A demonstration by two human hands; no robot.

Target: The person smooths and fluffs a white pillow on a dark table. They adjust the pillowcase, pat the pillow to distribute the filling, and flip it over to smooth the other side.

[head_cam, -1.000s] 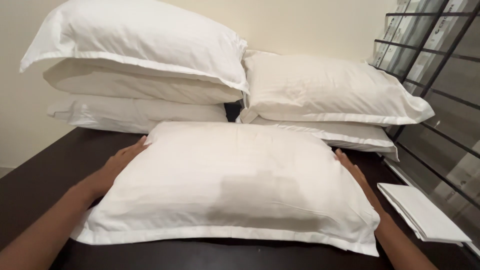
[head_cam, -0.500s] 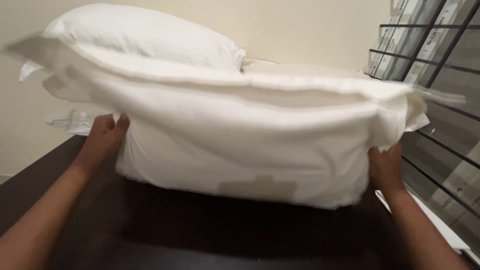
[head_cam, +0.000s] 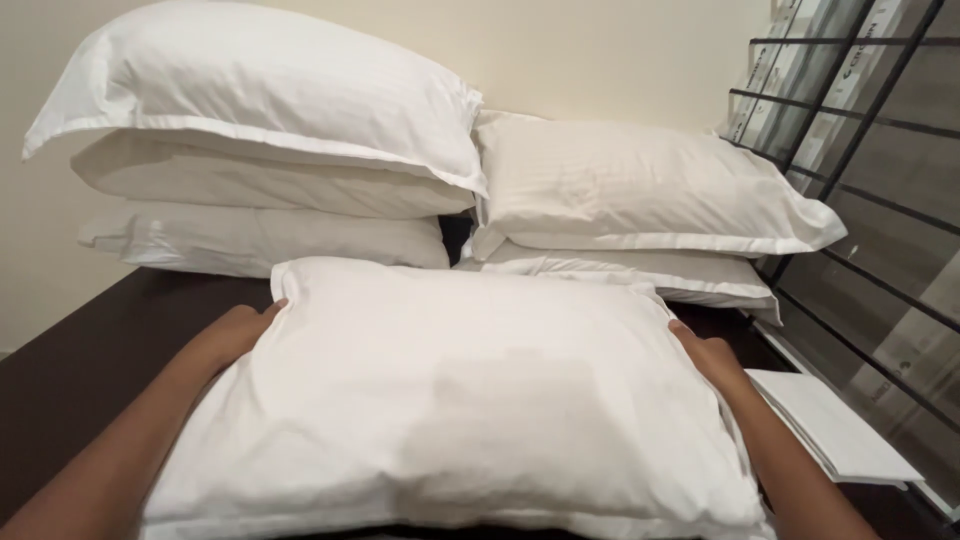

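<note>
Right now, from the head camera, a white pillow (head_cam: 460,400) lies flat on the dark table (head_cam: 70,370), nearest the person. The left hand (head_cam: 235,335) is pressed against its left end and the right hand (head_cam: 710,355) against its right end, both clamped on the casing. Behind, three cased pillows (head_cam: 260,130) are stacked left and two (head_cam: 640,185) right, so five look finished. The pillow's near edge is cut off, both sets of fingertips are hidden, and a folded white cloth (head_cam: 835,430) is partly out of view.

Dark brown table (head_cam: 90,350) bears a front white pillow (head_cam: 460,390), two rear pillow stacks (head_cam: 270,240) (head_cam: 640,270), and folded white cloth (head_cam: 835,435) at right.
</note>
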